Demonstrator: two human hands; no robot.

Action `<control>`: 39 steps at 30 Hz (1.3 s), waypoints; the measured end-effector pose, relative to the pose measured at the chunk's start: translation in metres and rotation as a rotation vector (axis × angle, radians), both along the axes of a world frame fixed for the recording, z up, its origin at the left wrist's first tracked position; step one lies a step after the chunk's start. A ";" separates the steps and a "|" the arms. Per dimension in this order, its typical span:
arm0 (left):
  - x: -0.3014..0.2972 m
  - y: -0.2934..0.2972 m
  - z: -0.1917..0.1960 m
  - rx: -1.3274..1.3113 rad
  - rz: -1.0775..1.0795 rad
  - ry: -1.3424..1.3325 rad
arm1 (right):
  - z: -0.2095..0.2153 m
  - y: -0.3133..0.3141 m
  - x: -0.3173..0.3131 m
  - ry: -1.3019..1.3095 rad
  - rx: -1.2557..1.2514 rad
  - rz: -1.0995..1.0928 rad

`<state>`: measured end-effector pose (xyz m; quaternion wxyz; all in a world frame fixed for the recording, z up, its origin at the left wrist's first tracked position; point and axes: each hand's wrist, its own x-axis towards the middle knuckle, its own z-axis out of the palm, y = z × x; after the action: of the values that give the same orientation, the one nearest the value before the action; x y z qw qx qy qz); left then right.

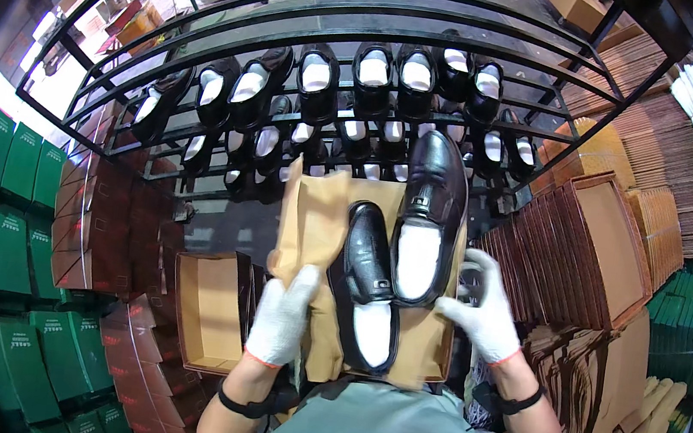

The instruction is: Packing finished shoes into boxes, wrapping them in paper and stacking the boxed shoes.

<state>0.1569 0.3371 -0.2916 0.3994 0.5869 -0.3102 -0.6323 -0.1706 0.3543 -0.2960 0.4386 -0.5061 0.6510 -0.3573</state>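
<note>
Stacked all round are green cartons [11,201] on the left, flat brown box blanks [620,241] on the right, and a black metal rack [343,34] of paper-stuffed black shoes arching across the top

Left hand [283,313], in a white knit glove, is clamped on the brown wrapping paper [311,221], fingers folded over its near edge where the sheet stands up beside the shoes. That paper looks thin and limp, creases already showing, so a pinch at the edge is all it takes and it will flop wherever it's led

Right hand [482,307], gloved the same, is pressed flat against the outer side of the larger-looking shoe [426,218], fingers spread; whether it actually wraps round anything I can't tell, it reads more as a steadying push than a closed grip

Now the pair itself: two glossy black loafers lying side by side on the paper, in an open brown box whose far end the paper hides. Smooth leather, probably slick under cotton gloves, stiff in the sole, light enough for one hand; heel or waist is the sensible hold. The nearer shoe [368,284] has its long axis running away from the person, toe far, white-stuffed opening near. Its partner lies parallel, touching it, set further away, toe also pointing to the rack. An empty open box [210,308] waits just left
</note>
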 end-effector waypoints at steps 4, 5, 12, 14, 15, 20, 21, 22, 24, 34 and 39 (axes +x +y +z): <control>-0.041 -0.002 -0.016 -0.062 -0.428 0.067 | -0.028 -0.006 0.014 0.109 -0.166 -0.113; -0.051 -0.006 -0.026 -0.070 -0.526 0.067 | -0.028 -0.011 0.014 0.172 -0.324 -0.129; -0.096 0.005 -0.081 -0.018 -0.584 0.109 | 0.020 -0.106 0.041 0.711 -0.326 0.591; -0.094 -0.003 -0.065 0.005 -0.618 -0.011 | 0.018 -0.126 0.050 0.690 -0.104 0.653; -0.094 -0.003 -0.069 0.004 -0.612 -0.010 | 0.014 -0.134 0.053 0.659 -0.038 0.614; -0.096 0.010 -0.092 -0.096 -0.549 0.010 | 0.000 -0.148 0.059 0.308 -0.191 0.613; -0.096 0.008 -0.085 -0.118 -0.597 -0.148 | -0.003 -0.148 0.057 0.260 -0.305 0.586; -0.095 0.007 -0.077 -0.072 -0.604 -0.241 | 0.001 -0.147 0.047 0.305 -0.484 0.515; -0.093 0.012 -0.063 -0.096 -0.643 -0.285 | 0.019 -0.139 0.041 0.175 -0.401 0.325; -0.134 0.000 -0.084 -0.288 -0.678 -0.414 | 0.017 -0.161 -0.047 -0.524 -0.053 0.041; -0.156 -0.006 -0.134 -0.976 -0.778 -0.640 | 0.035 -0.130 -0.033 -0.742 -0.030 0.235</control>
<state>0.0004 0.3307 -0.4255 0.2509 0.3440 -0.8487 -0.3137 -0.2038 0.2239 -0.2615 0.6749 -0.4201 0.3801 -0.4729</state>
